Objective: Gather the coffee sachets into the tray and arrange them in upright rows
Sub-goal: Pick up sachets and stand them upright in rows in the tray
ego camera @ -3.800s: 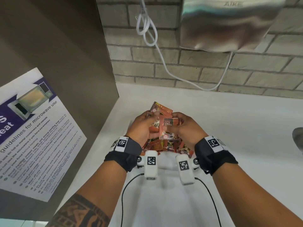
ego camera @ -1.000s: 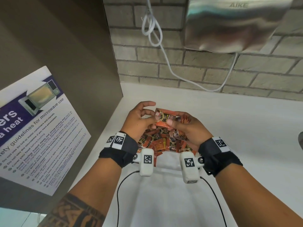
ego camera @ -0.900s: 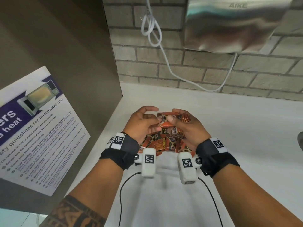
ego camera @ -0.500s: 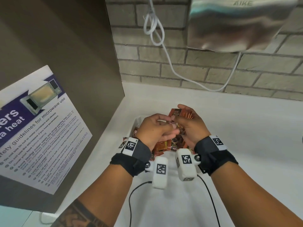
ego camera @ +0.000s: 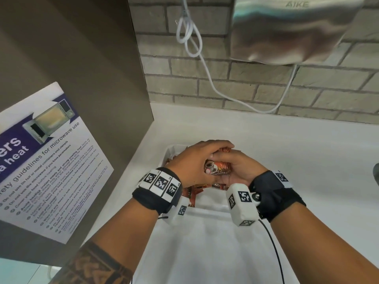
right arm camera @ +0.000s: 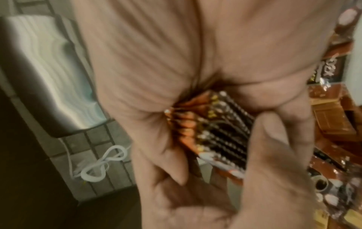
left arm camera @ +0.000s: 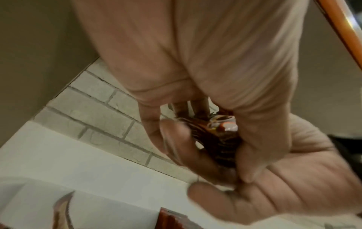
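The head view is evenly and brightly lit and mostly sharp, with wide-angle bending toward its edges. A soft sheen streaks the steel hand dryer [ego camera: 291, 29], and faint shadows fall on the white counter [ego camera: 205, 242]. Both wrist views are dimmer, warm-tinted and smeared by motion blur; the near skin fills them out of focus.

Both hands curled tog. on sachet stack: L [ego camera: 190, 160] over R [ego camera: 242, 167].
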The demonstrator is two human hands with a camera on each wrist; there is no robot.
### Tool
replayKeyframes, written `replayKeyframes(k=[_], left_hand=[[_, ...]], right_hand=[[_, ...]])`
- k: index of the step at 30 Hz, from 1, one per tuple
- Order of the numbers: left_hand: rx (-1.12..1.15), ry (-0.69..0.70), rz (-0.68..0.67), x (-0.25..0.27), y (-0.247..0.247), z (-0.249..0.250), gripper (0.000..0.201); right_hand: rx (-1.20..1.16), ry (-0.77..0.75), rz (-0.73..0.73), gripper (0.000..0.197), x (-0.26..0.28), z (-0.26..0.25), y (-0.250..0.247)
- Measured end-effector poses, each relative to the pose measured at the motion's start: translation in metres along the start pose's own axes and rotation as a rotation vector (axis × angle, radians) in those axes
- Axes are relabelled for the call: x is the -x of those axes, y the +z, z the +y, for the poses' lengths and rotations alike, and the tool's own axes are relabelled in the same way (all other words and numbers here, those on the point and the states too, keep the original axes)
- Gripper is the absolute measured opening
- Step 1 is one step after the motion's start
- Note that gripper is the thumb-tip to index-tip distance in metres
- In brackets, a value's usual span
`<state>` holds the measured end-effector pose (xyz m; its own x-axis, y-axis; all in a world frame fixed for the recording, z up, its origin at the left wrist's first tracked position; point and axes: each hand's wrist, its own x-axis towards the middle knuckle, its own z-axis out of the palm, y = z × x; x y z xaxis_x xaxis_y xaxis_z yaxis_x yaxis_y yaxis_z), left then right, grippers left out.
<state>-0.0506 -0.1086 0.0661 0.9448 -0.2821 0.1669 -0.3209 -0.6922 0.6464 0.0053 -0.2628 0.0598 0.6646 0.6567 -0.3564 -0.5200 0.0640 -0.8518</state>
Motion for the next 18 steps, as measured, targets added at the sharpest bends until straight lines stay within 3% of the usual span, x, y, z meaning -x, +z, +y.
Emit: replayKeyframes(k=[4,6,8,10,12,14,18], left_hand=[[-0.167,-0.028,0.045,-0.005,0.001,-0.007,0.090],[-0.122,-0.075,0.053,-0.006,0.002,-0.010,0.102],[0.114,-0.145,0.092,-0.008,0.004,-0.016,0.120],[0.493,-0.253,0.165,-0.009,0.006,-0.017,0.126],[0.912,-0.389,0.197,-0.010,0.007,-0.011,0.109],[1.241,-0.452,0.117,-0.009,0.010,-0.005,0.079],[1.317,-0.351,0.011,-0.010,0.016,0.000,0.050]], right_hand=[[0.334,-0.068,0.188,0.058,0.000,0.009,-0.009],[0.433,-0.141,0.269,0.048,0.003,0.009,-0.012],[0.319,-0.155,0.252,0.032,0.008,0.006,-0.013],[0.245,-0.139,0.212,0.035,0.012,0.004,-0.017],[0.236,-0.119,0.184,0.044,0.014,0.004,-0.018],[0.181,-0.114,0.139,0.047,0.015,0.006,-0.015],[0.221,-0.201,0.164,0.029,0.019,0.011,-0.013]])
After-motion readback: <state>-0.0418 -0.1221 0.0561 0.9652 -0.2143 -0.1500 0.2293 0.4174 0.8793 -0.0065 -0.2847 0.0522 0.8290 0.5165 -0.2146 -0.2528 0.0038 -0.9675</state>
